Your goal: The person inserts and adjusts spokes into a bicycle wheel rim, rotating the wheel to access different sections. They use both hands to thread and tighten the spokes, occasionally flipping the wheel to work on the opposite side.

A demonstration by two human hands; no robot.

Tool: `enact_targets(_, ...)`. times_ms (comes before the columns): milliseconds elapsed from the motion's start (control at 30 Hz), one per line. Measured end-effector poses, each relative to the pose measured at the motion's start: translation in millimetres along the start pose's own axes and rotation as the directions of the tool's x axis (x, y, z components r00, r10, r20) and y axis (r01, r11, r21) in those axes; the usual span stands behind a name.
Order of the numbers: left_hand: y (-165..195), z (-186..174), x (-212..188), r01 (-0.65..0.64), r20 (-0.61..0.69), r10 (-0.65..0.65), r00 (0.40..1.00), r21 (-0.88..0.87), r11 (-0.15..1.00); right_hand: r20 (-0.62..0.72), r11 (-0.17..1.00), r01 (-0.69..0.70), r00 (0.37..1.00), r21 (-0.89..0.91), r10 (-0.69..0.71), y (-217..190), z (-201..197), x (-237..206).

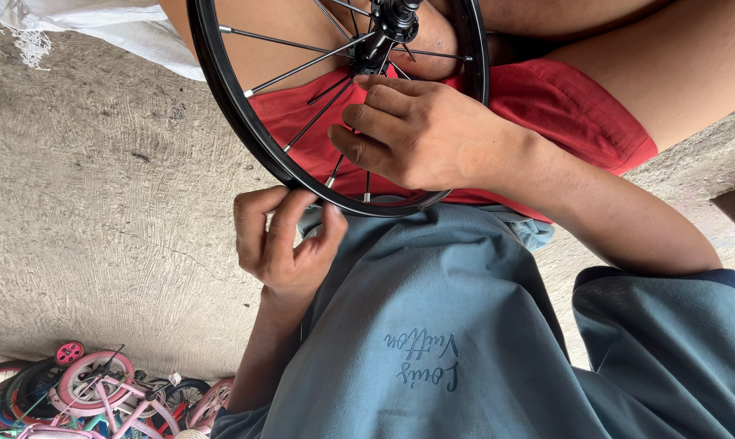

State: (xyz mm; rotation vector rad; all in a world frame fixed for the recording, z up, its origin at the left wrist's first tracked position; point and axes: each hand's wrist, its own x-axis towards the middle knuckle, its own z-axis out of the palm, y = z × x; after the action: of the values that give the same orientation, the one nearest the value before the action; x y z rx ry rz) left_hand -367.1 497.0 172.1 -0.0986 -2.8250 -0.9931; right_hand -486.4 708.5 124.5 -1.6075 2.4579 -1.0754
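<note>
A black bicycle wheel (221, 89) with thin dark spokes and a black hub (393, 20) rests on my lap, over red shorts (562, 106). My left hand (282, 244) comes up from below and pinches the wheel's near rim edge between thumb and curled fingers. My right hand (416, 134) reaches in from the right and lies over the spokes inside the rim. Its fingers are curled around spokes just below the hub. My blue-grey shirt (448, 325) fills the lower right.
Rough concrete floor (99, 187) spreads to the left. A white cloth (99, 24) lies at the top left. A heap of small pink and multicoloured children's bicycles (99, 394) sits at the bottom left corner.
</note>
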Motion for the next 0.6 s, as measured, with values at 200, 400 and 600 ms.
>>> enact_targets(200,-0.3,1.6,0.2,-0.013,0.012,0.013,1.0,-0.009,1.0,0.008,1.0,0.001,1.0,0.007,-0.001,3.1,1.1,-1.2)
enact_targets(400,0.4,4.1,-0.9,0.016,-0.008,-0.017,1.0,-0.017,1.0,0.012,1.0,-0.004,1.0,0.009,0.004,4.4,2.0,-2.3)
enact_targets(600,-0.7,9.8,-1.3,0.001,-0.031,0.0,1.0,0.028,1.0,0.012,1.0,0.002,1.0,0.009,-0.002,7.7,3.7,-2.7)
